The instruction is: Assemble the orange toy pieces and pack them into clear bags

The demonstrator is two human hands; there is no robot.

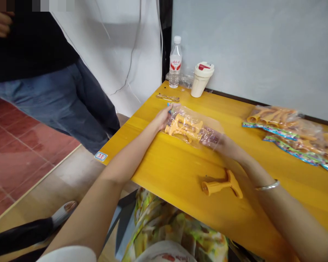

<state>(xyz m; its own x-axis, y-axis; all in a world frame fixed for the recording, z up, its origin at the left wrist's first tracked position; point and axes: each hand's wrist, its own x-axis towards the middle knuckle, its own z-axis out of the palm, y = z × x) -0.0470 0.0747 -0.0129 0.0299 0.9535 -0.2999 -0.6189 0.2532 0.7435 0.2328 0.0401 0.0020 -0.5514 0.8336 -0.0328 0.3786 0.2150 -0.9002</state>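
A clear plastic bag (pixel 192 127) with orange plastic pieces (pixel 186 125) inside is held just above the yellow table, stretched between both hands. My left hand (pixel 164 117) grips its left end, where a bit of blue printed edge shows. At the right end, my right hand (pixel 220 142) is closed on the bag, its fingers partly behind or under the shiny, crinkled film; whether they reach inside I cannot tell. Nearer to me, a loose orange T-shaped plastic piece (pixel 222 185) with a hollow round end lies on the table, touched by neither hand.
Several filled bags (pixel 289 134) of orange pieces lie at the right. A water bottle (pixel 175 63), a lidded cream cup (pixel 202 80) and glasses (pixel 167 97) stand or lie at the back. A number sticker (pixel 101 156) marks the left corner. Another person (pixel 57 80) stands at the left.
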